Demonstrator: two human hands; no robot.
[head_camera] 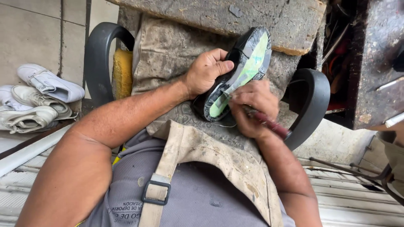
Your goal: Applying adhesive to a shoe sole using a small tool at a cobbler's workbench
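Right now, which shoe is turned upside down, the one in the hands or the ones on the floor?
The black shoe with the green sole, held on the lap by the left hand, is sole-up. The white sneakers on the floor lie heaped, uppers showing.

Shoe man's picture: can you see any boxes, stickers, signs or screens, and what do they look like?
No boxes, signs or screens show.
Printed patch: on the grey shirt, low left of the apron strap; small dark lettering in rows.
Nothing with a label on the shoe, sole up, black with a green middle, steadied by the left hand while the right hand grips a red-handled tool.
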